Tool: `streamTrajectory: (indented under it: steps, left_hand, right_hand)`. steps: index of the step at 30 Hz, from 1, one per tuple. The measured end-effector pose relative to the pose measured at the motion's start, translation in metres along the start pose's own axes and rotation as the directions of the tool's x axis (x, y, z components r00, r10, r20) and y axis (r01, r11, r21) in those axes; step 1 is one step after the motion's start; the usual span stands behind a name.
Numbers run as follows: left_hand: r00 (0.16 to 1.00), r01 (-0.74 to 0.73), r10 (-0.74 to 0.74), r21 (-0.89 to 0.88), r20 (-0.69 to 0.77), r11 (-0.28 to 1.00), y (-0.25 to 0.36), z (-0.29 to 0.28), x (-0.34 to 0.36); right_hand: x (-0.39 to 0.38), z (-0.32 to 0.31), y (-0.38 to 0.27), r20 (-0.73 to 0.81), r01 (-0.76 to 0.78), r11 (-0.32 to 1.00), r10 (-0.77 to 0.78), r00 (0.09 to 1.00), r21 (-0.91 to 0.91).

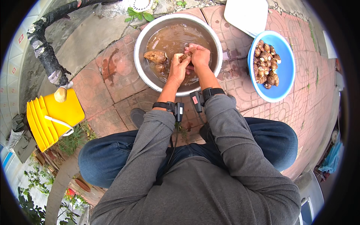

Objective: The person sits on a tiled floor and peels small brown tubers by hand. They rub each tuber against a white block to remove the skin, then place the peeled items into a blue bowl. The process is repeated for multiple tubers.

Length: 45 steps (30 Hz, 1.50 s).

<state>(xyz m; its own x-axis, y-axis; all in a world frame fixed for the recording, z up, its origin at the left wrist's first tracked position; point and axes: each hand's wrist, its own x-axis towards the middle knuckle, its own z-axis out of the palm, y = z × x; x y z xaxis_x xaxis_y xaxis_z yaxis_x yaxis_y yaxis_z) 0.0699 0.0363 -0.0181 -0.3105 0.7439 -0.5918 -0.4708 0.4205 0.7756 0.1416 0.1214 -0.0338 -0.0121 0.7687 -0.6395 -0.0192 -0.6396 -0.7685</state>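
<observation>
Over a metal basin (140, 68) of brown, muddy water, my left hand (177, 69) and my right hand (200, 56) come together with fingers closed round a small brown taro (185, 56). The fingers cover much of it. Left of my hands, a larger taro (154, 56) lies partly in the water, and a smaller taro (160, 68) sits just below it. To the right stands a light blue plastic basin (285, 69) with several wet brown taros (265, 60) gathered along its left side.
A white board-like piece (245, 15) lies behind the blue basin. At the left are a yellow ribbed bucket (69, 108) with a white handle and a dark, wrapped, bent pole (48, 60). Reddish patterned paving (120, 84) bears wet patches. My knees flank the metal basin's near side.
</observation>
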Motion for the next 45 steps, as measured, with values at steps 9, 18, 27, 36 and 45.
streamTrajectory:
  steps: [9, 18, 27, 36, 45]
  left_hand:
    - [0.986, 0.006, 0.013, 0.113, -0.168, 0.994, 0.010, -0.008, 0.006]
    - [0.848, -0.388, 0.528, 0.640, -0.033, 0.663, -0.001, 0.006, -0.010]
    - [0.856, -0.324, 0.497, 0.601, -0.143, 0.730, 0.026, 0.002, -0.005]
    - [0.878, -0.358, 0.478, 0.611, -0.038, 0.706, 0.008, 0.006, -0.006]
    - [0.951, 0.289, -0.288, -0.013, -0.110, 0.957, 0.014, -0.017, 0.014]
  right_hand:
    - [-0.015, -0.009, 0.006, 0.214, -0.139, 0.988, 0.122, 0.969, 0.066]
    - [-0.019, 0.011, -0.004, 0.007, -0.096, 0.980, 0.096, 0.995, 0.176]
    - [-0.028, -0.005, -0.016, 0.391, -0.166, 0.950, 0.053, 0.919, 0.263]
    - [-0.004, -0.001, 0.011, -0.028, 0.041, 0.999, -0.040, 0.999, 0.023]
    - [-0.018, -0.018, 0.005, 0.356, -0.240, 0.970, 0.212, 0.910, 0.036]
